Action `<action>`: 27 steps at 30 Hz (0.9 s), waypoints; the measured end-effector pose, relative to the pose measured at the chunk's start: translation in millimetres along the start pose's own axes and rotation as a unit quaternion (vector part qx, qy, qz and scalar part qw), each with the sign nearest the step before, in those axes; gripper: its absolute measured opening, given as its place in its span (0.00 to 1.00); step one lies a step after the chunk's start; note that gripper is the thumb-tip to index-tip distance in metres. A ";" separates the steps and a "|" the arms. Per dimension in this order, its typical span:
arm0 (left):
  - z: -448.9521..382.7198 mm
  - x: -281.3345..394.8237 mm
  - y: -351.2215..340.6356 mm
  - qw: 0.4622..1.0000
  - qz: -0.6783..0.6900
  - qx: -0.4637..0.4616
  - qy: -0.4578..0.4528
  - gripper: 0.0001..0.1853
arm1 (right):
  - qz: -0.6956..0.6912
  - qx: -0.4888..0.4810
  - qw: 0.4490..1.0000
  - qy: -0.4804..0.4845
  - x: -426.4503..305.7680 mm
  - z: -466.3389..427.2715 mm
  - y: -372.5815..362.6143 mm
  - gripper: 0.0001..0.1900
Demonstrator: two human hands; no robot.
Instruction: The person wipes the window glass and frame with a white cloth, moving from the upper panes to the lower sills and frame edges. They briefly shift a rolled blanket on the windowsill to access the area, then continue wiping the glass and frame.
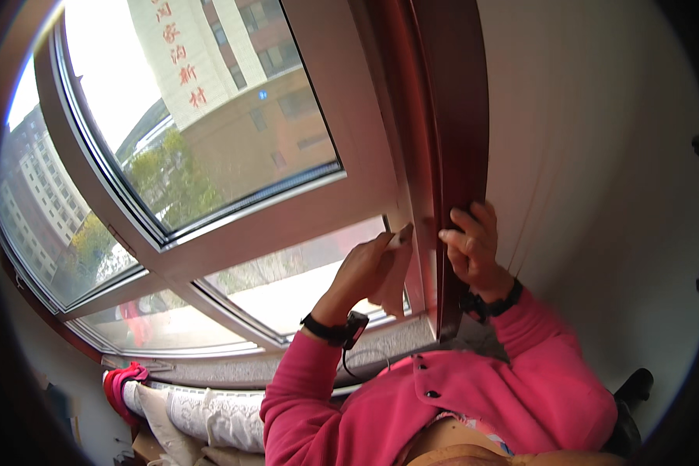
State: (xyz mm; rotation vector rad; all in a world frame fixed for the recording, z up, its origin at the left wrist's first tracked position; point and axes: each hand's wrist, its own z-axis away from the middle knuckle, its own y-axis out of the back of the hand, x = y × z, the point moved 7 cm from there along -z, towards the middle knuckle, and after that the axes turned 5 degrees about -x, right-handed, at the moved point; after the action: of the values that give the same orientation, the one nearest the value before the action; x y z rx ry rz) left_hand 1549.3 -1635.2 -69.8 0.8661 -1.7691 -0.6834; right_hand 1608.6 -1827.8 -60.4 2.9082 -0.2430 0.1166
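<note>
My left hand [365, 263] holds a pale, thin cloth [395, 285] that hangs down from the fingers. Its fingertips reach close to the inner side of the window frame [378, 175]. My right hand [473, 244] rests on the dark red wooden window casing [463, 145], fingers bent over its edge near the white wall. Each wrist wears a black strap with a small device. Whether the cloth touches the frame cannot be made out.
Window panes [233, 128] in broad frames stand before me, with buildings and trees outside. Below runs a grey stone sill [396, 335]. White lace-covered fabric [215, 416] and a red cloth [122, 387] lie at lower left. The wall [594, 145] rises on the right.
</note>
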 end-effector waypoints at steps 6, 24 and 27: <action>14.1 41.8 72.7 0.982 0.035 0.158 -0.093 0.11 | -0.025 -0.011 1.000 -0.015 -21.9 -30.5 20.1 0.10; 22.7 75.7 54.3 0.925 0.287 0.098 -0.229 0.41 | -0.379 -0.029 0.871 -0.312 -29.8 -65.5 -17.1 0.14; 21.1 69.5 40.1 0.916 0.346 0.058 -0.194 0.47 | -0.421 0.002 0.859 -0.291 -32.0 -83.0 -15.4 0.12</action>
State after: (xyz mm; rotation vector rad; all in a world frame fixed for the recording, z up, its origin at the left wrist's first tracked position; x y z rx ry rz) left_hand 1503.4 -1667.1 -8.4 0.1252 -2.3049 -0.2828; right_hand 1574.8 -1789.3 14.0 2.6728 0.9359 -0.8941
